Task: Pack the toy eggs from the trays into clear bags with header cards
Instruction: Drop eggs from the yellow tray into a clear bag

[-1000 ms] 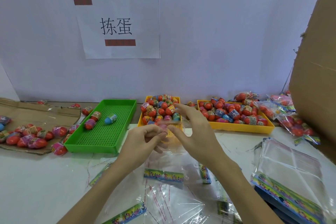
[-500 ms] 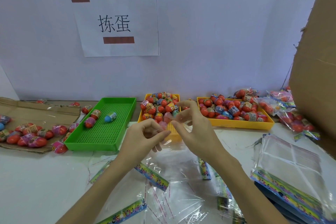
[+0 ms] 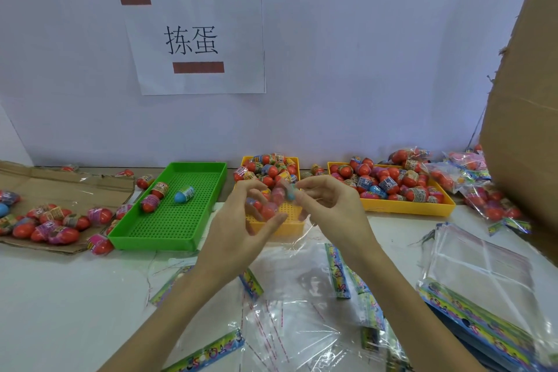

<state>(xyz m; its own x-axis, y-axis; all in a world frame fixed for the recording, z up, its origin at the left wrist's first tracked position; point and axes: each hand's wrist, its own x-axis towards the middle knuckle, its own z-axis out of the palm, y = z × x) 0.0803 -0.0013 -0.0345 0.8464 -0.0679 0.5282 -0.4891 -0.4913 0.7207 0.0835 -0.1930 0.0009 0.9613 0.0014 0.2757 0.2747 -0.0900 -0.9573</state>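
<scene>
Two bare forearms enter from about 6 o'clock; no sleeves show; the left hand (image 3: 238, 229) at 9 o'clock of the right hand (image 3: 335, 214); slender fingers, short unpainted nails.

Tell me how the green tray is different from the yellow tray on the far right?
The green tray holds only three eggs, so its dotted floor shows. The yellow tray on the far right is heaped with eggs, mostly red, hiding its floor. Both are shallow rectangular plastic trays on the white table.
</scene>
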